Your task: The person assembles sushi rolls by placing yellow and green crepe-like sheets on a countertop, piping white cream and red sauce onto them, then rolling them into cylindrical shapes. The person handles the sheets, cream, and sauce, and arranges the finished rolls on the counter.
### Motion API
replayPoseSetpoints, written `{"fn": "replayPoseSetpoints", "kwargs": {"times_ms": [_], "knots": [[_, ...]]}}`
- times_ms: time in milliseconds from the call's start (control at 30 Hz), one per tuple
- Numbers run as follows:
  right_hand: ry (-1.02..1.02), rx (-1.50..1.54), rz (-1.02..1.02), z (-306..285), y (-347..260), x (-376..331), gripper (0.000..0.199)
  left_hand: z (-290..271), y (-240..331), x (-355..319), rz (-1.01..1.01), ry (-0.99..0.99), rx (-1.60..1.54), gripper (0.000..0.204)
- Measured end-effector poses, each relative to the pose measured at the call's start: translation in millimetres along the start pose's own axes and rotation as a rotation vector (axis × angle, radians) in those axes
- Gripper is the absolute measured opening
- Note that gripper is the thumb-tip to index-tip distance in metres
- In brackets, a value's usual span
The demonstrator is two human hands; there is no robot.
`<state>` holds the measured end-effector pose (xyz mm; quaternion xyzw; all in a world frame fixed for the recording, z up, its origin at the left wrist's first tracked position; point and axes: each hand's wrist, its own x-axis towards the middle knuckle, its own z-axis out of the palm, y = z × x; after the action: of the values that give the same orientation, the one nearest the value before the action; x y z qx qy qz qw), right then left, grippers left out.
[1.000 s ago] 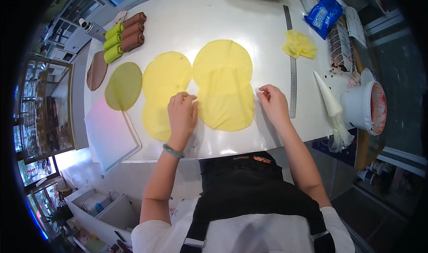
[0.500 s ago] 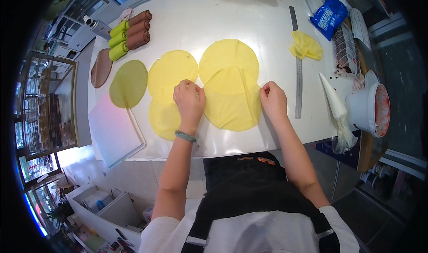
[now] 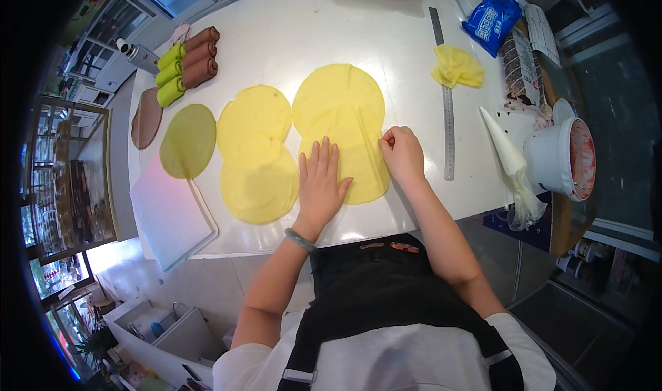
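Note:
Two thin yellow crepes lie overlapped in front of me, the lower crepe (image 3: pixel 369 174) covering part of the upper crepe (image 3: pixel 338 84). My left hand (image 3: pixel 319 187) rests flat on the lower one's left side, fingers stretched out and thumb apart. At its right edge, my right hand (image 3: pixel 403 155) is closed in a pinch on the rim. Slight creases run down the lower crepe between my hands. To the left is another overlapped yellow pair, a far crepe (image 3: pixel 255 112) and a near crepe (image 3: pixel 258 191).
A green crepe (image 3: pixel 187 141) and a brown crepe (image 3: pixel 146 118) lie farther left, near green rolls (image 3: pixel 169 81), brown rolls (image 3: pixel 200 72) and white sheets (image 3: pixel 169 208). Rightward are a metal ruler (image 3: pixel 449 136), crumpled yellow crepe (image 3: pixel 458 67), piping bag (image 3: pixel 503 139), blue packet (image 3: pixel 493 20) and white bucket (image 3: pixel 548 158).
My left hand has gone from a pinch at the crepe's left edge to lying flat with its fingers spread. My right hand still pinches the right edge. The whole view has shifted slightly.

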<state>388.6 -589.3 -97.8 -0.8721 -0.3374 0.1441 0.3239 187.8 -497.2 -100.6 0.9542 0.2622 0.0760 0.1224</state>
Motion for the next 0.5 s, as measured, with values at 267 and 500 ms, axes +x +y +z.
{"fn": "replayPoseSetpoints", "kwargs": {"times_ms": [267, 500], "knots": [[-0.022, 0.207, 0.063, 4.0, -26.4, -4.2, 0.008, 10.7, -3.0, -5.1, -0.02, -0.011, -0.039, 0.087], [0.087, 0.085, -0.077, -6.3, -1.4, -1.7, 0.01, 8.7, -3.2, -4.0, -0.022, -0.012, -0.092, 0.088]]}}
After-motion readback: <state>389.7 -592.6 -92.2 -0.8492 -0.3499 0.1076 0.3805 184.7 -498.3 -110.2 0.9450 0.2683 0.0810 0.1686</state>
